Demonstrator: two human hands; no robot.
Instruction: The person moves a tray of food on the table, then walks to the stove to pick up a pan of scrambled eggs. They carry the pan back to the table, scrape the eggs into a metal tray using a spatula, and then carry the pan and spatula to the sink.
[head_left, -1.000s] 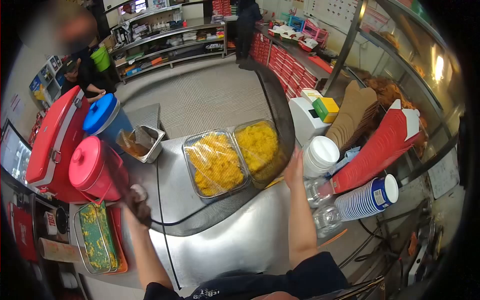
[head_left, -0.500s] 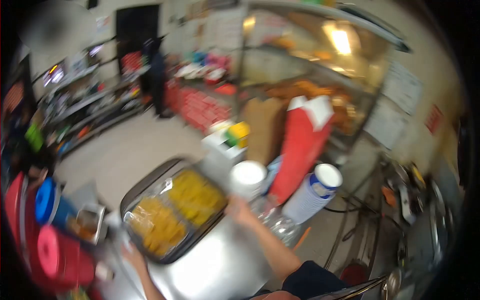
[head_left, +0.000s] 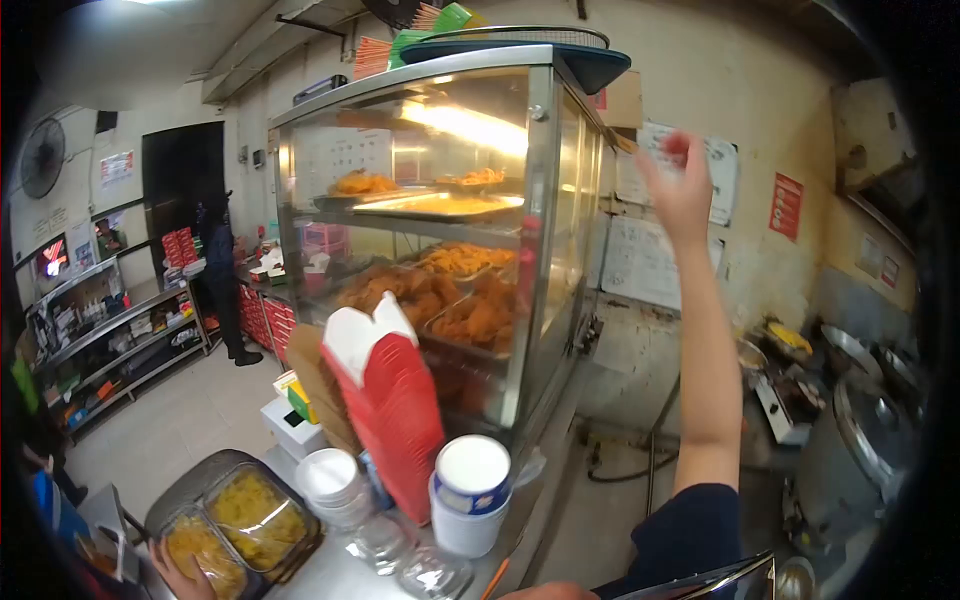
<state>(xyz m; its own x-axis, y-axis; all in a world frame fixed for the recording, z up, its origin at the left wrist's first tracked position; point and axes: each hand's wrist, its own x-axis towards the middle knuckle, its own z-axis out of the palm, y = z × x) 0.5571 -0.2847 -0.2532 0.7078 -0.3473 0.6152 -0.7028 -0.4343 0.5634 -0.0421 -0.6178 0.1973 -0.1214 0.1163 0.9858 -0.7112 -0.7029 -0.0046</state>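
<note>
Black tray (head_left: 180, 490) | left hand (head_left: 185, 577) at rim | right hand (head_left: 682, 190) raised beside cabinet edge (head_left: 540, 180)

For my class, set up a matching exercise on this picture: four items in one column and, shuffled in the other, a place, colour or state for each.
Column one
1. Right hand
2. Left hand
3. Carton stack
4. Display cabinet

Column two
A. Mostly red, white showing at the top
B. Low, by the yellow food
C. Lit inside, with browned food behind glass
D. Raised, in front of the wall papers

Right pairs: 1-D, 2-B, 3-A, 4-C
</note>
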